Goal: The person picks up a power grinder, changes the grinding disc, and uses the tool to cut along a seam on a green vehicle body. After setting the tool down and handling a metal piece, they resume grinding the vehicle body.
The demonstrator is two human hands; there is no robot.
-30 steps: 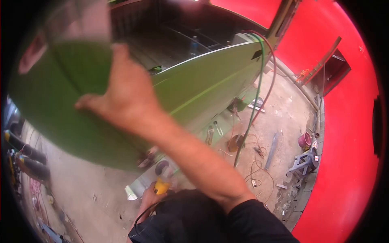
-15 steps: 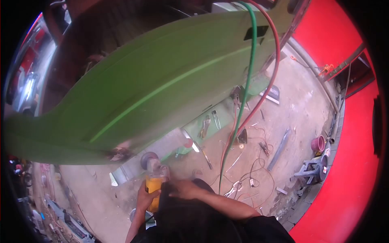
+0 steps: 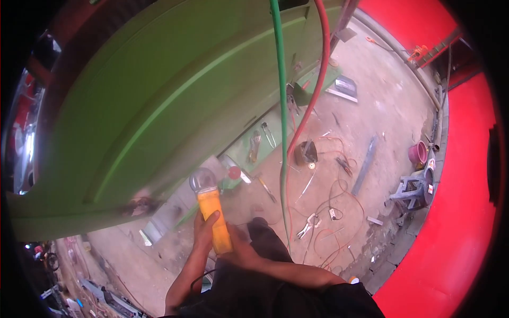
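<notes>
A big green panel [image 3: 159, 95] leans over the dusty floor. Both arms reach down and forward. The left hand [image 3: 203, 233] and the right hand [image 3: 239, 253] wrap tight around a yellow grinder [image 3: 216, 220]. It pokes up between them, and its round grey head is near the panel's low edge.

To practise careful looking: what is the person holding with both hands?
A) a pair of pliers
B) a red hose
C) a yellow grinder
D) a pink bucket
C: the left hand and the right hand both grip the yellow grinder, whose disc end points up toward the green panel.
</notes>
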